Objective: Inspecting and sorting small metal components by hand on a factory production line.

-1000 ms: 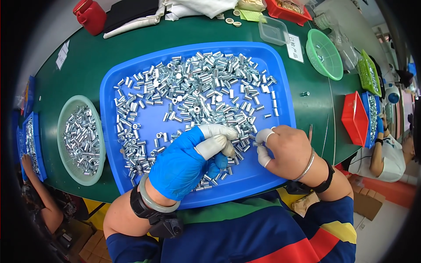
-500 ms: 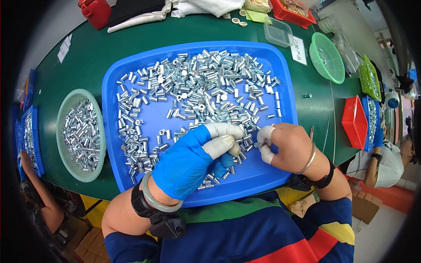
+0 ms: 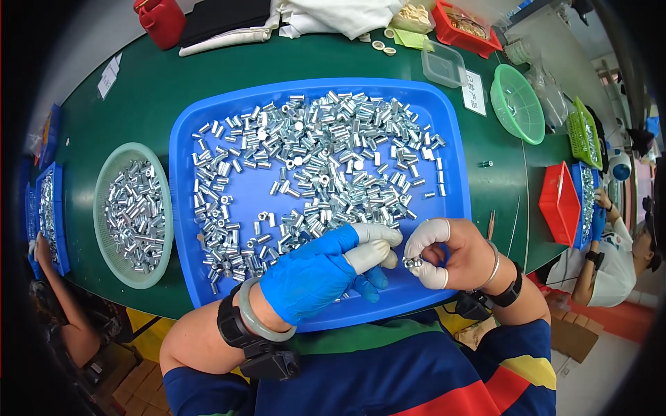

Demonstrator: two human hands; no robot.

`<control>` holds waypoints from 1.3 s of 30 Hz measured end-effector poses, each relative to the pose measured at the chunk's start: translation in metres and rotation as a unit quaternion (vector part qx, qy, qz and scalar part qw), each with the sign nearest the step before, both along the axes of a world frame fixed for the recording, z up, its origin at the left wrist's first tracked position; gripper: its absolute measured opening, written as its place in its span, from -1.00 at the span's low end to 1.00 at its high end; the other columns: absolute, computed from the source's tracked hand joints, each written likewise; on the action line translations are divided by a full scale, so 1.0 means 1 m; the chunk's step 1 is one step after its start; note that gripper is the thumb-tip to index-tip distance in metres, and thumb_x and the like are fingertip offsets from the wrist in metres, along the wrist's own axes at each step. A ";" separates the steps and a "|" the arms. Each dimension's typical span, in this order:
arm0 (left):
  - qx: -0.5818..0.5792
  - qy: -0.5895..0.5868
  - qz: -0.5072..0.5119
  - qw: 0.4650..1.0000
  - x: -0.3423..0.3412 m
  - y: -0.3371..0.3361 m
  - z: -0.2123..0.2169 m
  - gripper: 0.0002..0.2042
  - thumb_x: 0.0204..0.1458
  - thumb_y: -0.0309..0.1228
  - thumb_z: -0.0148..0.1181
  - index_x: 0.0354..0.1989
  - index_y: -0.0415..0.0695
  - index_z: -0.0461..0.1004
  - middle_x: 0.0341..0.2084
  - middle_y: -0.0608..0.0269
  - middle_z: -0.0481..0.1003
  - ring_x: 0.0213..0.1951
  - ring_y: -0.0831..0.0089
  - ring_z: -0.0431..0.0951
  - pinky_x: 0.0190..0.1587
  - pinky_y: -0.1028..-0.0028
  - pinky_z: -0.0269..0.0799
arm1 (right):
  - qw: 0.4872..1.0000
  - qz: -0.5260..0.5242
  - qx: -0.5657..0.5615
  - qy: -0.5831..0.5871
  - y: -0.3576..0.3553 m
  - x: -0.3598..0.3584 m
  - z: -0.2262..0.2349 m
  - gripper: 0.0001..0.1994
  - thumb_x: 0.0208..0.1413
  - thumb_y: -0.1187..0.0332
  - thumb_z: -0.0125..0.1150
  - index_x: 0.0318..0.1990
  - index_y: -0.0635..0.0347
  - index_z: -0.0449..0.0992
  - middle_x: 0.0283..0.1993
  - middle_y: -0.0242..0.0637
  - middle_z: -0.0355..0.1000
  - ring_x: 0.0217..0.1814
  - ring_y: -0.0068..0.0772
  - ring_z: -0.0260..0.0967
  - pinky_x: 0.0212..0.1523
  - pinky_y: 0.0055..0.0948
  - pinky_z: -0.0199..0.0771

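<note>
Across the blue tray, loose metal fasteners, right grip pinching some, left grip unclear whether holding

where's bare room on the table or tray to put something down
Table: a patch between the tray, left basket and left cards; a smaller one between the loose part and right-hand red bin. Tray: a gap left of centre, ringed by metal parts. Crowded: the tray's far middle and the table's back edge, lined with cloths.

Left hand hides part of blue tray beneath. Metal pieces in right hand too small to count. Red container, beyond left hand, cut off above.
</note>
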State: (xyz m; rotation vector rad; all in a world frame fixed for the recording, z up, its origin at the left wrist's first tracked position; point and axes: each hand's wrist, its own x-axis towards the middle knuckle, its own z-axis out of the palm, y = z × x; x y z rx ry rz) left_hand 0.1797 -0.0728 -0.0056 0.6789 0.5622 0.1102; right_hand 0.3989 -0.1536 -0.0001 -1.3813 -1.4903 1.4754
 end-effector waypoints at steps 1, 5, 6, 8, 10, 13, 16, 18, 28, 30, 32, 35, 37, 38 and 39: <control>-0.004 -0.012 -0.008 1.000 0.000 0.000 -0.001 -0.57 0.17 -0.24 -0.08 0.11 -0.29 0.26 -0.18 0.15 0.42 -0.24 0.46 0.44 -0.22 0.50 0.42 | 1.000 0.009 0.006 0.001 0.000 0.000 -0.001 -0.84 -0.15 0.52 0.26 -0.35 0.20 0.46 -0.40 -0.41 0.41 -0.55 -0.72 0.16 -0.55 -0.70 0.14; -0.040 -0.024 0.000 0.999 0.002 -0.005 -0.004 -0.62 0.20 -0.27 -0.07 0.12 -0.22 0.28 -0.28 0.23 0.44 -0.30 0.51 0.45 -0.23 0.55 0.40 | 0.999 0.030 0.033 0.006 0.001 -0.003 -0.002 -0.84 -0.13 0.51 0.26 -0.34 0.20 0.47 -0.41 -0.41 0.41 -0.56 -0.71 0.15 -0.56 -0.69 0.13; -0.039 -0.023 0.000 0.999 0.002 -0.005 -0.003 -0.62 0.20 -0.27 -0.07 0.12 -0.22 0.28 -0.28 0.23 0.44 -0.30 0.51 0.45 -0.23 0.55 0.40 | 0.998 0.033 0.045 0.008 0.002 -0.005 -0.002 -0.84 -0.13 0.51 0.26 -0.33 0.20 0.47 -0.42 -0.40 0.41 -0.57 -0.71 0.15 -0.56 -0.69 0.13; -0.048 -0.023 0.002 0.999 0.002 -0.005 -0.003 -0.64 0.21 -0.27 -0.08 0.10 -0.22 0.29 -0.28 0.22 0.44 -0.29 0.50 0.46 -0.22 0.53 0.41 | 0.998 0.036 0.058 0.011 0.003 -0.007 -0.001 -0.84 -0.12 0.51 0.26 -0.33 0.20 0.47 -0.42 -0.40 0.41 -0.57 -0.70 0.14 -0.56 -0.69 0.13; -0.052 -0.022 0.002 0.998 0.003 -0.006 -0.002 -0.64 0.21 -0.27 -0.09 0.09 -0.22 0.29 -0.29 0.22 0.44 -0.28 0.49 0.46 -0.21 0.53 0.41 | 0.998 0.037 0.053 0.018 0.003 -0.009 0.000 -0.82 -0.09 0.53 0.24 -0.28 0.21 0.47 -0.42 -0.40 0.41 -0.51 -0.68 0.22 -0.50 -0.68 0.22; -0.107 -0.031 0.043 0.993 0.008 -0.007 -0.003 -0.68 0.21 -0.27 -0.10 -0.01 -0.23 0.36 -0.31 0.22 0.44 -0.35 0.50 0.46 -0.25 0.53 0.41 | 0.999 0.022 0.038 0.015 0.006 -0.013 0.009 -0.82 -0.09 0.52 0.26 -0.27 0.21 0.48 -0.43 -0.37 0.42 -0.51 -0.65 0.27 -0.50 -0.66 0.24; -0.075 -0.010 0.047 0.996 0.001 0.001 -0.003 -0.71 0.20 -0.27 -0.10 -0.08 -0.23 0.40 -0.35 0.24 0.45 -0.39 0.52 0.44 -0.30 0.55 0.40 | 1.000 -0.006 0.013 0.000 0.010 -0.011 0.014 -0.83 -0.11 0.50 0.31 -0.31 0.20 0.49 -0.44 -0.31 0.44 -0.55 -0.59 0.29 -0.56 -0.63 0.19; -0.061 -0.003 0.046 0.997 0.002 0.004 -0.001 -0.72 0.20 -0.27 -0.10 -0.12 -0.22 0.42 -0.37 0.25 0.45 -0.41 0.53 0.44 -0.33 0.56 0.40 | 0.976 -0.016 0.112 -0.184 0.010 0.001 0.005 -0.82 -0.15 0.45 0.35 -0.34 0.20 0.50 -0.47 -0.26 0.44 -0.53 -0.46 0.35 -0.56 -0.54 0.26; -0.058 0.020 0.114 0.992 0.001 0.006 0.004 -0.77 0.14 -0.31 -0.07 -0.24 -0.20 0.44 -0.42 0.29 0.43 -0.39 0.54 0.38 -0.36 0.60 0.30 | 0.879 0.068 0.135 -0.452 0.004 -0.015 0.002 -0.77 -0.21 0.28 0.37 -0.43 0.19 0.49 -0.61 -0.25 0.36 -0.53 -0.20 0.37 -0.50 -0.32 0.36; -0.058 0.022 0.116 0.991 0.002 0.006 0.005 -0.78 0.14 -0.32 -0.07 -0.24 -0.20 0.44 -0.43 0.29 0.43 -0.40 0.55 0.38 -0.37 0.60 0.29 | 0.874 0.067 0.139 -0.461 0.003 -0.017 -0.002 -0.77 -0.22 0.28 0.37 -0.42 0.18 0.49 -0.61 -0.25 0.35 -0.53 -0.19 0.37 -0.50 -0.32 0.36; -0.057 0.030 0.125 0.990 0.002 0.006 0.006 -0.78 0.14 -0.33 -0.06 -0.23 -0.20 0.44 -0.43 0.29 0.43 -0.40 0.55 0.37 -0.37 0.60 0.29 | 0.871 0.068 0.142 -0.465 0.003 -0.016 -0.002 -0.76 -0.22 0.28 0.37 -0.42 0.18 0.49 -0.62 -0.25 0.35 -0.53 -0.19 0.37 -0.50 -0.32 0.36; -0.051 0.033 0.128 0.990 0.001 0.005 0.005 -0.79 0.13 -0.34 -0.05 -0.23 -0.20 0.44 -0.43 0.29 0.43 -0.41 0.55 0.37 -0.38 0.60 0.29 | 0.873 0.061 0.136 -0.465 0.001 -0.013 0.000 -0.77 -0.22 0.29 0.36 -0.40 0.17 0.49 -0.62 -0.27 0.34 -0.53 -0.20 0.37 -0.50 -0.32 0.35; -0.039 0.030 0.119 0.992 0.002 0.005 0.005 -0.79 0.13 -0.34 -0.05 -0.22 -0.20 0.44 -0.44 0.29 0.44 -0.41 0.54 0.38 -0.38 0.60 0.30 | 0.868 0.048 0.150 -0.470 0.003 -0.012 0.000 -0.76 -0.22 0.29 0.36 -0.40 0.17 0.49 -0.62 -0.27 0.34 -0.53 -0.20 0.36 -0.50 -0.32 0.35; -0.040 0.030 0.118 0.992 0.002 0.005 0.005 -0.79 0.13 -0.34 -0.05 -0.22 -0.20 0.44 -0.44 0.29 0.44 -0.41 0.54 0.38 -0.38 0.60 0.30 | 0.863 0.034 0.164 -0.476 0.004 -0.012 0.000 -0.76 -0.21 0.29 0.36 -0.39 0.17 0.48 -0.62 -0.27 0.33 -0.53 -0.21 0.36 -0.51 -0.32 0.35; -0.037 0.034 0.116 0.992 0.002 0.006 0.006 -0.79 0.13 -0.34 -0.05 -0.21 -0.20 0.45 -0.44 0.29 0.44 -0.41 0.54 0.38 -0.38 0.60 0.30 | 0.858 0.019 0.179 -0.481 0.005 -0.011 0.001 -0.76 -0.21 0.29 0.36 -0.39 0.17 0.48 -0.63 -0.28 0.33 -0.53 -0.21 0.36 -0.51 -0.32 0.35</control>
